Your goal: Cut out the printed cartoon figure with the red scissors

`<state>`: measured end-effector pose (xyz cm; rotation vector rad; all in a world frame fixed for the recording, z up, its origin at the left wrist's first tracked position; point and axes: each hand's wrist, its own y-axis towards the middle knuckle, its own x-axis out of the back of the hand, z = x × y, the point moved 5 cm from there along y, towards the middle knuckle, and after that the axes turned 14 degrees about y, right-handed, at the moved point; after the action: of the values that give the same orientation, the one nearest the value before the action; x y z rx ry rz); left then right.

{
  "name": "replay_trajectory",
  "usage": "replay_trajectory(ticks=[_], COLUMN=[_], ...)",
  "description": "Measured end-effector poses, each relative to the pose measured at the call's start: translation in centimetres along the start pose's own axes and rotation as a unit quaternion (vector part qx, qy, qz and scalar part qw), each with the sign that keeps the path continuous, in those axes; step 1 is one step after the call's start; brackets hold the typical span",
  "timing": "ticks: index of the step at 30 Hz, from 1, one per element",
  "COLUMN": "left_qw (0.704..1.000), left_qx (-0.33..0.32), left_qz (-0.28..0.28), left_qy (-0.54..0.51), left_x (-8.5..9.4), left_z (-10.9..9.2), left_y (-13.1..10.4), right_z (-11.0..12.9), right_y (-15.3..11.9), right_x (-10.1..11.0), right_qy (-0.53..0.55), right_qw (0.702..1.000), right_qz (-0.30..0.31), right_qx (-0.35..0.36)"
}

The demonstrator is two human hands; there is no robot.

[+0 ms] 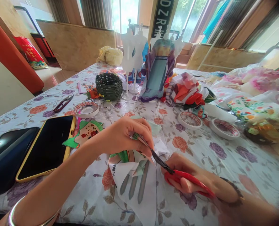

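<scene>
**Blades and Paper Near the Front Edge**

Nearest the front edge of the flowered tabletop [92, 177], in the middle, a white sheet with grey bars [151, 191] spreads below the hands; whether it lies flat or dangles I can't tell. Two phones [46, 147] lie toward the near-left corner, perhaps put there to free the middle. The right hand [185, 174] has its fingers wrapped in the handles of red scissors [171, 170], pointing them leftward. The left hand [130, 135] pinches a green-printed piece [122, 156] from above, presumably to steady it beside the blades. Whether they bite paper, I can't make out.

Past the left wrist rests a green cutout [88, 131], overlapping one phone. Tape rolls [190, 120] sit either side of the middle, likely for easy reach, with snips [63, 103] by the left edge. Toward the far edge stand a dark basket [109, 85] and a dressed mannequin [157, 78], upright, which suits showing its robe.
</scene>
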<state>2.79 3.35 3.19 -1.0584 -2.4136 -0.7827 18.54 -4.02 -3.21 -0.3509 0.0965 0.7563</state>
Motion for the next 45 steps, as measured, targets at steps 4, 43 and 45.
replay_trajectory(ticks=[4,43,45], left_qw=[1.000,1.000,1.000], left_qx=[0.008,0.008,0.007], left_qz=[-0.001,0.003,0.002], left_qy=[-0.006,0.015,0.015], left_x=[0.0,0.2,0.2], left_z=[0.1,0.1,0.1], left_y=[0.0,-0.1,-0.1], right_z=[0.2,0.5,0.4], right_y=[0.2,0.6,0.6], right_x=[0.0,0.0,0.0], right_qy=[0.009,-0.050,-0.034], right_qw=[1.000,0.996,0.997], right_qz=[0.002,0.068,0.065], right_qx=[0.010,0.011,0.013])
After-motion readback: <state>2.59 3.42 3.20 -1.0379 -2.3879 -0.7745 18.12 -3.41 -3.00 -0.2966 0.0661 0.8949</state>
